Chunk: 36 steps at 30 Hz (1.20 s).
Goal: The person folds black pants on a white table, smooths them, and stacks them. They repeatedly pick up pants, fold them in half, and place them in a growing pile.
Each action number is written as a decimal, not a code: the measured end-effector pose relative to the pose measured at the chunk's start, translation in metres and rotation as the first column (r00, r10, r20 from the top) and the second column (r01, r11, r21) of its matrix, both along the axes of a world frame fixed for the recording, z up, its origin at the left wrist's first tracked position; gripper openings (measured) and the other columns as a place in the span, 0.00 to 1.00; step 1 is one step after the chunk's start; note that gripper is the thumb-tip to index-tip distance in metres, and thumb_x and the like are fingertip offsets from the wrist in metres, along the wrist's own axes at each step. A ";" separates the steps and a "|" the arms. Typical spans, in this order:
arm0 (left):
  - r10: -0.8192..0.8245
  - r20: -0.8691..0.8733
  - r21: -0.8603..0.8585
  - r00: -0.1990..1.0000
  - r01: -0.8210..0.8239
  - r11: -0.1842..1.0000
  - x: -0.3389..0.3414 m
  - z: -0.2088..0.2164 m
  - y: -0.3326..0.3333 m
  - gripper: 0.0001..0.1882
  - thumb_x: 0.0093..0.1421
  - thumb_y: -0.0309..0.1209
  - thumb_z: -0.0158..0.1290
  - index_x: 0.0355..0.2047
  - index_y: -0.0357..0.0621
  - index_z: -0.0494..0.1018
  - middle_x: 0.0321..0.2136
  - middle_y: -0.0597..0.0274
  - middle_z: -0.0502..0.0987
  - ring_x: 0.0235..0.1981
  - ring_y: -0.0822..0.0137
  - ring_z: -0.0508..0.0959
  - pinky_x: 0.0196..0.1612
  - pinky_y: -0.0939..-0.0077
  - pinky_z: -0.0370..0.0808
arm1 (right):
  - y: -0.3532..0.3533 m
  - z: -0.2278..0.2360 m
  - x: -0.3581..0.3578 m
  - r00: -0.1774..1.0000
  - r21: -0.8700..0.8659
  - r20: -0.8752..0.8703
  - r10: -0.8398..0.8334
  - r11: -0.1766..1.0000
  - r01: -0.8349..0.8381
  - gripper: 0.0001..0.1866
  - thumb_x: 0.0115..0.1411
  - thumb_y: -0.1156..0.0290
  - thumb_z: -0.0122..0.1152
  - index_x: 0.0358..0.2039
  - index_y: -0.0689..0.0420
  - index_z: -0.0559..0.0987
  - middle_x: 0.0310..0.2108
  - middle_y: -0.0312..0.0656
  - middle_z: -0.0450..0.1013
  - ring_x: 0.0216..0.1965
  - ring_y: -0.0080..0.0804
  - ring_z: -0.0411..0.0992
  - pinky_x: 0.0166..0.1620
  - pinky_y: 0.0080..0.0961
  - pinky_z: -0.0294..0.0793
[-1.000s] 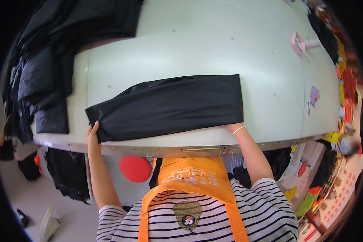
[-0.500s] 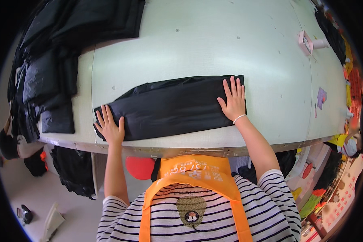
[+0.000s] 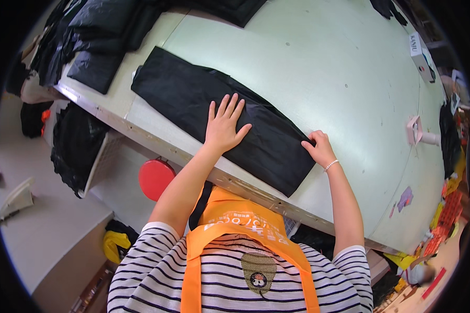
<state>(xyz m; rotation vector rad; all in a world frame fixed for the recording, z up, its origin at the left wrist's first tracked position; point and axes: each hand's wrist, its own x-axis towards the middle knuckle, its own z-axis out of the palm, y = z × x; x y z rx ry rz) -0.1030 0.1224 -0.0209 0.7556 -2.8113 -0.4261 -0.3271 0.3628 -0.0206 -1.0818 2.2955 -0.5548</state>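
Observation:
A long folded piece of shiny black cloth (image 3: 193, 99), perhaps a garment, lies slantwise across the pale worktable. Its lower right end comes close to the table's front edge, and a bit of white shows at its upper left end. My left hand (image 3: 225, 125) rests flat on the middle of the cloth, fingers spread. At the right end, my right hand (image 3: 321, 148) pinches the cloth's far corner between thumb and bent fingers. A pale beaded bracelet (image 3: 331, 165) circles my right wrist.
Stacks of folded black cloth (image 3: 102, 44) cover the table's far left. A pink holder (image 3: 415, 130), a purple scrap (image 3: 405, 196) and a white box (image 3: 422, 57) stand or lie on the right. Below the front edge are a red round stool (image 3: 156, 179) and a basket of black cloth (image 3: 81, 146).
My left hand has shifted from the cloth's left end to its middle. My right hand has gone from lying flat to pinching the corner. The whole view has turned.

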 end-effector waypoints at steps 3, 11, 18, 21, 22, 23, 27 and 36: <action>-0.038 -0.047 0.030 0.998 0.040 0.999 -0.004 -0.016 0.007 0.30 0.61 0.48 0.43 0.61 0.51 0.60 0.64 0.61 0.55 0.65 0.60 0.52 0.65 0.52 0.43 | 0.000 0.052 0.008 0.951 0.136 0.254 -0.176 0.980 0.145 0.11 0.54 0.70 0.60 0.38 0.55 0.76 0.20 0.35 0.65 0.24 0.25 0.60 0.33 0.25 0.65; -0.083 -0.316 0.782 0.945 0.309 0.542 -0.008 -0.017 0.050 0.23 0.65 0.43 0.37 0.56 0.48 0.66 0.59 0.57 0.64 0.63 0.62 0.57 0.65 0.56 0.47 | -0.089 0.192 0.005 0.481 -0.028 0.873 -0.077 0.978 0.207 0.14 0.55 0.70 0.54 0.38 0.66 0.79 0.39 0.42 0.77 0.41 0.29 0.74 0.46 0.23 0.72; 0.631 -0.100 0.995 0.769 0.089 0.048 0.077 -0.008 0.064 0.22 0.64 0.39 0.48 0.47 0.31 0.71 0.44 0.55 0.77 0.45 0.69 0.75 0.52 0.76 0.67 | -0.226 0.078 -0.015 0.034 0.144 0.982 -0.184 0.858 0.494 0.39 0.64 0.56 0.47 0.59 0.78 0.46 0.49 0.65 0.66 0.47 0.49 0.71 0.47 0.30 0.76; 0.723 -0.130 0.973 0.678 -0.054 0.225 0.064 -0.013 0.070 0.18 0.60 0.32 0.55 0.44 0.28 0.71 0.40 0.54 0.78 0.40 0.70 0.75 0.46 0.77 0.70 | -0.230 0.045 0.003 0.450 -0.028 0.860 -0.241 0.858 0.514 0.32 0.63 0.55 0.51 0.55 0.72 0.61 0.41 0.53 0.72 0.42 0.42 0.74 0.42 0.26 0.75; 0.724 -0.122 0.965 0.679 -0.091 0.248 0.064 -0.014 0.070 0.18 0.59 0.32 0.55 0.44 0.28 0.71 0.40 0.54 0.79 0.40 0.70 0.75 0.46 0.77 0.70 | -0.215 0.043 0.010 0.634 -0.128 0.744 -0.211 0.886 0.445 0.30 0.62 0.55 0.53 0.53 0.69 0.64 0.38 0.50 0.73 0.41 0.40 0.74 0.41 0.25 0.74; 0.726 -0.116 0.955 0.678 -0.123 0.268 0.063 -0.011 0.069 0.18 0.59 0.32 0.55 0.43 0.28 0.71 0.39 0.54 0.79 0.40 0.70 0.75 0.45 0.76 0.70 | -0.197 0.043 0.018 0.791 -0.212 0.588 -0.170 0.911 0.354 0.29 0.61 0.54 0.54 0.52 0.67 0.67 0.36 0.47 0.75 0.40 0.38 0.74 0.41 0.25 0.73; 0.766 -0.104 0.962 0.635 -0.131 0.239 0.060 -0.019 0.083 0.17 0.59 0.33 0.55 0.40 0.28 0.72 0.37 0.53 0.79 0.38 0.68 0.76 0.43 0.74 0.71 | -0.076 0.035 0.063 0.956 -0.278 0.109 -0.272 0.915 0.292 0.23 0.59 0.55 0.57 0.44 0.62 0.74 0.34 0.47 0.75 0.35 0.33 0.73 0.42 0.27 0.71; 0.034 0.183 0.726 0.982 -0.159 0.669 0.044 0.082 0.087 0.17 0.56 0.43 0.56 0.30 0.39 0.76 0.22 0.57 0.79 0.22 0.63 0.79 0.27 0.72 0.73 | 0.029 -0.007 0.021 0.885 -0.323 0.264 -0.382 0.830 0.455 0.15 0.57 0.62 0.61 0.28 0.64 0.74 0.20 0.37 0.67 0.25 0.22 0.61 0.31 0.21 0.64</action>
